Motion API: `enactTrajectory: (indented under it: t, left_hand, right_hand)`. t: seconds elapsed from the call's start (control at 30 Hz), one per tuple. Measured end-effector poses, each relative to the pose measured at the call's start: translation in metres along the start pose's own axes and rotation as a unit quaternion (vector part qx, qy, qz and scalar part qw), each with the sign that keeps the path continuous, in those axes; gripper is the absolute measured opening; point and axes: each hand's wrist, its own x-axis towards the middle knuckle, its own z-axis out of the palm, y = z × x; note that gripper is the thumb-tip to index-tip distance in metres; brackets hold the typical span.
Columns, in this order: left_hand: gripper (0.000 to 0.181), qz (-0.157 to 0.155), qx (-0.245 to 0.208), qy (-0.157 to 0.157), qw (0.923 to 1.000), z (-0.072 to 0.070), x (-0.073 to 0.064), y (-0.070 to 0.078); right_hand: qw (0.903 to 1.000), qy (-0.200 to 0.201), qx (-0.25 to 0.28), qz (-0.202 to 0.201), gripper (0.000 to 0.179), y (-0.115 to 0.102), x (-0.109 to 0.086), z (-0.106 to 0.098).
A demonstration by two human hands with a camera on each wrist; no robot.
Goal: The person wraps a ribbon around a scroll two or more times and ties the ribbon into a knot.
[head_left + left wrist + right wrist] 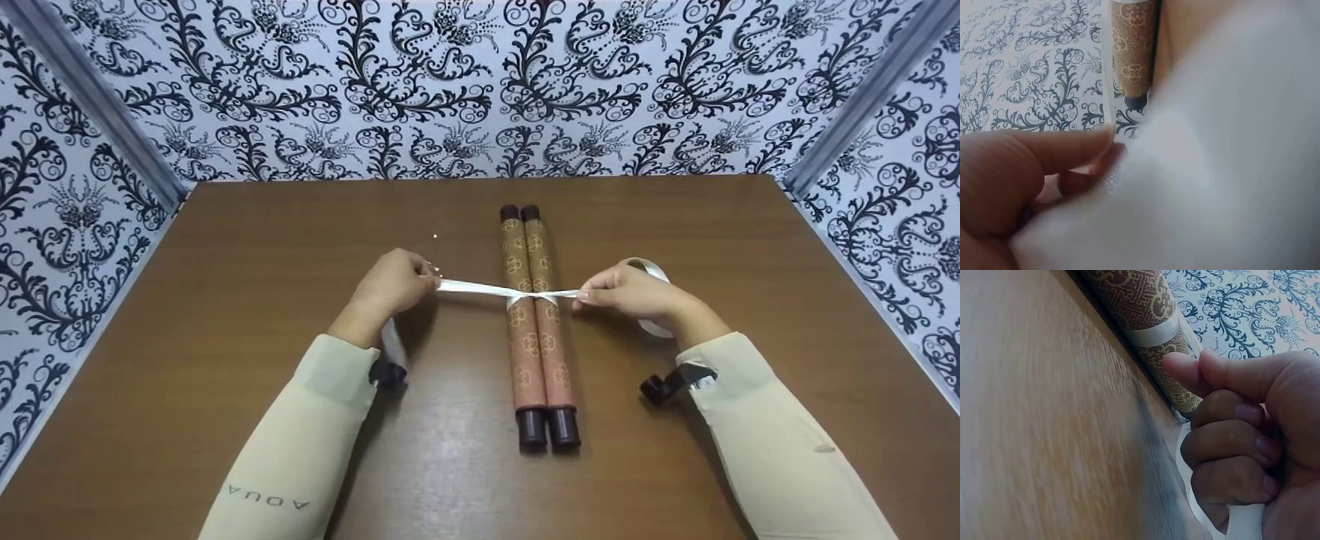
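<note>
Two rolled scrolls lie side by side on the table, the left scroll against the right scroll, both with patterned brown-red covers and dark end knobs. A white ribbon goes round them near the middle and crosses on top. My left hand pinches one ribbon end between thumb and fingers, left of the scrolls. To their right, my right hand pinches the other end, its remaining fingers curled in the right wrist view. The ribbon band lies flat round the cover there. A blurred white shape hides much of the left wrist view.
A loose ribbon loop rests behind and under the right wrist. A ribbon tail hangs below the left hand. The brown table is bordered by patterned panels at the back and both sides. Each wrist wears a black camera mount.
</note>
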Motion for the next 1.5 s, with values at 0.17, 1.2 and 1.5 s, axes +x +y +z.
enactTrajectory:
  t: [0.17, 1.2, 1.5]
  left_hand:
    - [0.021, -0.019, 0.064, 0.01, 0.9977, 0.0, -0.001, -0.002]
    - [0.028, 0.088, -0.274, -0.154, 0.9451, 0.046, -0.015, 0.055]
    - [0.012, 0.054, -0.45, -0.174, 0.874, 0.046, -0.008, 0.057]
  right_hand:
    - [0.9999, -0.008, 0.002, 0.009, 0.031, 0.0, -0.001, 0.001]
    - [0.9998, -0.012, -0.012, -0.011, 0.03, 0.001, 0.001, 0.005]
    - [0.9997, -0.009, -0.018, -0.01, 0.03, -0.001, 0.002, 0.006]
